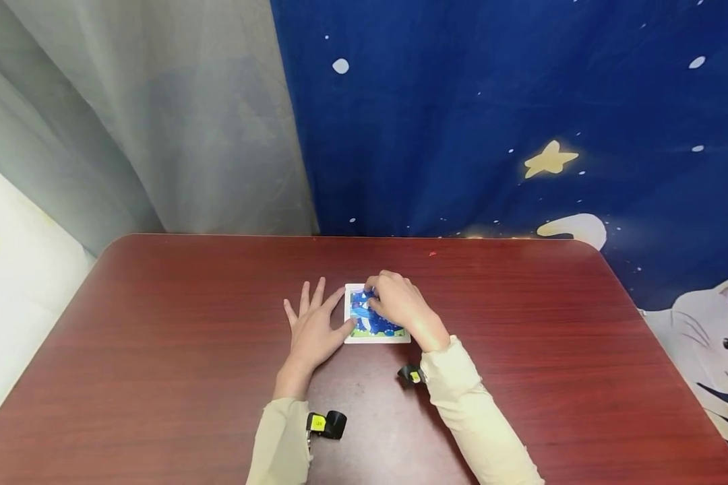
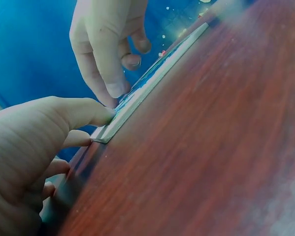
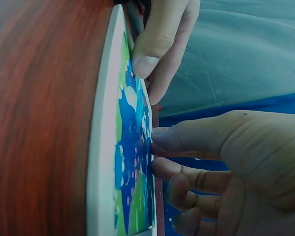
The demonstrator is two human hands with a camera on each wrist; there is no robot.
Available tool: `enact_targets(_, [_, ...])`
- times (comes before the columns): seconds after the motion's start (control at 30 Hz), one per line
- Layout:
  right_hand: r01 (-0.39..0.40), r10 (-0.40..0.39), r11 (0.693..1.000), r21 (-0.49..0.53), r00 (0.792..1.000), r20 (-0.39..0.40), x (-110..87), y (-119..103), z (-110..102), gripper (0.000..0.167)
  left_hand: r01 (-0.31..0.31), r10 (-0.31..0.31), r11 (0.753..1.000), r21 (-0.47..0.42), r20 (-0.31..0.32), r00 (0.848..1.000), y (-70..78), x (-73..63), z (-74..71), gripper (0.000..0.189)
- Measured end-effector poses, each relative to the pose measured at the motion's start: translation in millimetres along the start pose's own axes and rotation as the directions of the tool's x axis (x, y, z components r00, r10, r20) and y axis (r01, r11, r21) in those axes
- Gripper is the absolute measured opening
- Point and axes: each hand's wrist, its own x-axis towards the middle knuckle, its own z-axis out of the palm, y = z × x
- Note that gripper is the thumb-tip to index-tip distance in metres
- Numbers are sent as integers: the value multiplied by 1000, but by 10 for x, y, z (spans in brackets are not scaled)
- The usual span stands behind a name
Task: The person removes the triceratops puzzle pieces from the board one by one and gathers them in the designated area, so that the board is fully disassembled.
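My left hand (image 1: 314, 330) is spread, thumb on the board (image 1: 376, 340); right hand (image 1: 400, 300) over it, pinch unclear. Wrist views alone show board thickness.

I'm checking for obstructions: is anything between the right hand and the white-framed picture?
Nothing visible: the right hand reaches the white-framed picture directly, and the left hand sits aside at the picture's left edge.

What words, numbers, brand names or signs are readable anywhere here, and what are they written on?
Nothing can be read clearly.
Yellow label on the left wrist's black device: dark marks, too small to read.
Second yellow label on the right wrist's black device: too small to read.
Picture board: no writing visible.
Blue curtain: pictures, no writing visible.
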Motion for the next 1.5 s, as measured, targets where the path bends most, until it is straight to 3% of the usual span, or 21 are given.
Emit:
enact_targets(0.47, [11, -11, 1000, 25, 1000, 24, 126, -50, 6, 19, 2, -2, 1000, -1, 5, 1000, 13, -9, -47, 63])
enact_targets(1.03, [6, -8, 999, 54, 999, 39, 121, -59, 38, 21, 23, -23, 1000, -2, 32, 999, 37, -1, -48, 64])
enact_targets(1.5, [35, -40, 996, 77, 997, 60, 106, -40, 29, 26, 46, -46, 999, 3, -37, 998, 54, 14, 12, 54])
